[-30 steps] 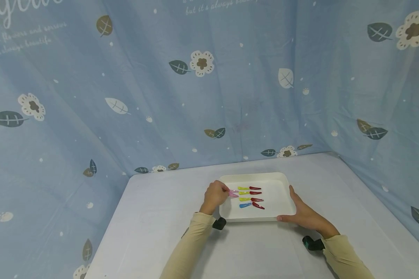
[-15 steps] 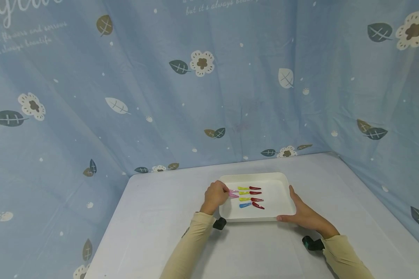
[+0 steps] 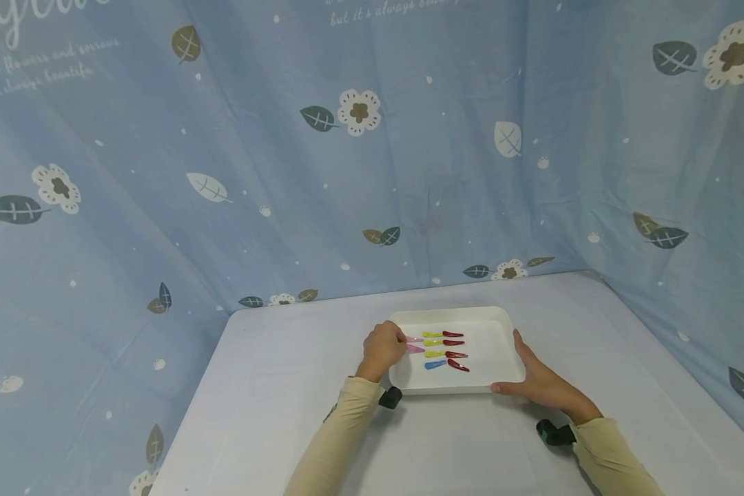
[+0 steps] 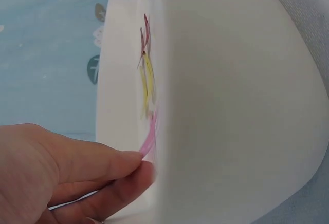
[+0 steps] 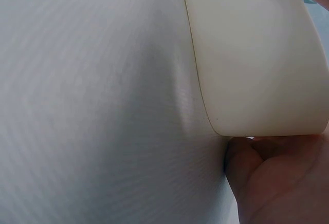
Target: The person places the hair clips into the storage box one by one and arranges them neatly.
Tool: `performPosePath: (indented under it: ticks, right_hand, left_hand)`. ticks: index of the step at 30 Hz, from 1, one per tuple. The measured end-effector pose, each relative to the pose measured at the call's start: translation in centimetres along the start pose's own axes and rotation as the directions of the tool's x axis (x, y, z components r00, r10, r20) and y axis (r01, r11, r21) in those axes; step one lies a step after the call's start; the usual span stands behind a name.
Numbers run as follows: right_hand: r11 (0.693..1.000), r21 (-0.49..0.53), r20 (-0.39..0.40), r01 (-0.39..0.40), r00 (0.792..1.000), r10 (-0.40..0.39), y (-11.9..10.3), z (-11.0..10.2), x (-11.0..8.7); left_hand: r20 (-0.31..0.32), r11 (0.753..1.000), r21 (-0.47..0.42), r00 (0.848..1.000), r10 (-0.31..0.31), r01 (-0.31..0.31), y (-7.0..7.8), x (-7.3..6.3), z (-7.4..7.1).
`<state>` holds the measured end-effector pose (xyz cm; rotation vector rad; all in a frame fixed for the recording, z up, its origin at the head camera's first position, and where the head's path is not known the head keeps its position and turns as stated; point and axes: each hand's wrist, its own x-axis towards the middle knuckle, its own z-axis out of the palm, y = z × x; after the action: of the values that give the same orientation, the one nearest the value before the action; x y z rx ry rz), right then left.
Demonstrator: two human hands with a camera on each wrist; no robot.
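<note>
In the head view my left hand (image 3: 384,349) reaches over the left side of a shallow white tray (image 3: 492,344). Thumb and fingertip pinch the end of a pink hair clip (image 4: 148,143), seen in the left wrist view; a second pink clip lies close by, partly behind the fingers. To the right run several yellow hair clips (image 3: 433,343), with a blue hair clip (image 3: 435,365) at the front of that column and red hair clips (image 3: 454,342) beside them. My right hand (image 3: 545,382) holds the tray's front right corner, thumb at the front wall, fingers along the right side.
A white cloth covers the table (image 3: 285,386) under the tray. Blue patterned curtain fabric (image 3: 273,172) hangs behind and at both sides. Dark wrist cameras (image 3: 390,397) sit at both wrists, the left one close to the tray's front left corner.
The front pink hair clip has shifted and turned very slightly at the left fingertips. The right hand, the tray and the other clips stay as they were.
</note>
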<state>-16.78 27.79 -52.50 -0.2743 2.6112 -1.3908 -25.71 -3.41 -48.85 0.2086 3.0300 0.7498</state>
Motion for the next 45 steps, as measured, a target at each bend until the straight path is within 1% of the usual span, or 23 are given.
performPosePath:
  ticks: [5, 9, 14, 18, 21, 25, 32, 39, 42, 45]
  right_hand:
    - [1.0, -0.006, 0.002, -0.019, 1.0, 0.019, 0.01, 0.0, 0.03]
    - [1.0, -0.006, -0.005, -0.001, 1.0, 0.001, 0.05, 0.0, 0.05]
    - [0.999, 0.004, -0.007, 0.033, 0.999, -0.032, 0.08, -0.02, 0.03]
    - [1.0, 0.001, -0.004, 0.019, 1.0, -0.019, 0.03, -0.06, 0.01]
    - [1.0, -0.003, -0.004, 0.01, 1.0, -0.01, 0.0, -0.08, 0.02]
    - [1.0, -0.002, -0.007, 0.018, 1.0, -0.018, 0.03, -0.07, 0.01]
    - [0.999, 0.004, -0.023, 0.051, 0.998, -0.051, 0.07, 0.04, 0.05]
    - [0.997, 0.013, -0.026, 0.072, 0.997, -0.071, 0.12, 0.09, 0.14]
    - [0.999, 0.006, -0.019, 0.052, 0.998, -0.052, 0.09, 0.05, 0.09]
    - [1.0, -0.007, -0.005, -0.008, 1.0, 0.008, -0.11, -0.04, -0.07]
  left_hand:
    - [0.004, 0.999, 0.035, 1.0, -0.001, 0.0, -0.02, 0.06, -0.03]
    - [0.0, 0.999, 0.034, 1.0, 0.004, -0.004, 0.04, 0.06, -0.08]
    - [0.014, 0.999, 0.05, 1.0, -0.007, 0.007, 0.14, 0.08, -0.08]
    - [0.012, 0.998, 0.063, 1.0, -0.009, 0.008, 0.17, 0.11, -0.02]
    - [0.001, 0.998, 0.062, 1.0, 0.0, 0.0, 0.17, 0.1, -0.01]
    - [-0.01, 0.998, 0.057, 1.0, 0.012, -0.011, 0.15, 0.05, 0.03]
    - [-0.006, 1.0, 0.031, 1.0, 0.005, -0.005, 0.13, -0.07, 0.0]
    - [-0.011, 1.0, 0.024, 1.0, 0.0, 0.0, 0.17, -0.19, -0.15]
    - [-0.01, 1.0, 0.006, 1.0, 0.002, -0.002, 0.13, -0.28, -0.25]
    - [-0.014, 0.999, -0.034, 1.0, 0.013, -0.013, 0.01, -0.41, -0.48]
